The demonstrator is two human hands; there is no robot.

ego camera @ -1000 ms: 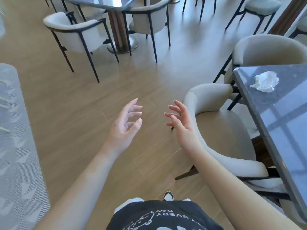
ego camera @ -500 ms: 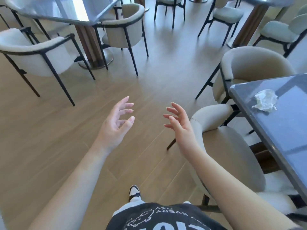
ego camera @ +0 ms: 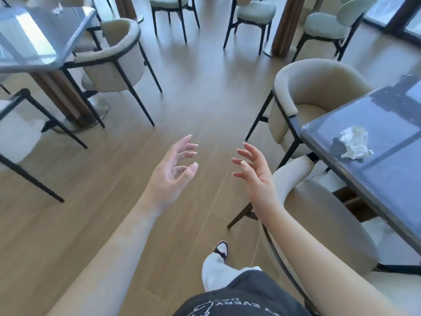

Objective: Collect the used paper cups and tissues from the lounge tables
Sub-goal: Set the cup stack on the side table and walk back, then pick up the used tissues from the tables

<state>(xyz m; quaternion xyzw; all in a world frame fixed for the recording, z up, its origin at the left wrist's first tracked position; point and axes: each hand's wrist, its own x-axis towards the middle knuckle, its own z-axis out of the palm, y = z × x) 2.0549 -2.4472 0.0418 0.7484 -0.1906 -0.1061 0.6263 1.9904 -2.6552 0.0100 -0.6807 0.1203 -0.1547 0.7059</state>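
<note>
A crumpled white tissue [ego camera: 355,145] lies near the corner of the dark glossy table [ego camera: 391,179] on the right. My left hand [ego camera: 174,173] and my right hand [ego camera: 254,172] are held out over the wooden floor, palms facing each other, fingers spread and empty. The tissue is well to the right of my right hand. Another small white crumpled thing [ego camera: 57,9] sits on the glossy table [ego camera: 34,42] at the upper left; blur hides what it is.
A beige armchair [ego camera: 323,224] stands between me and the right table, and a second one [ego camera: 312,96] sits behind it. More chairs [ego camera: 114,60] and table pedestals ring the wooden floor ahead. My foot [ego camera: 221,249] steps forward.
The view has swung right and forward: the left table and chairs slid left, the right table with the tissue came closer. Both hands keep the same spread pose.
</note>
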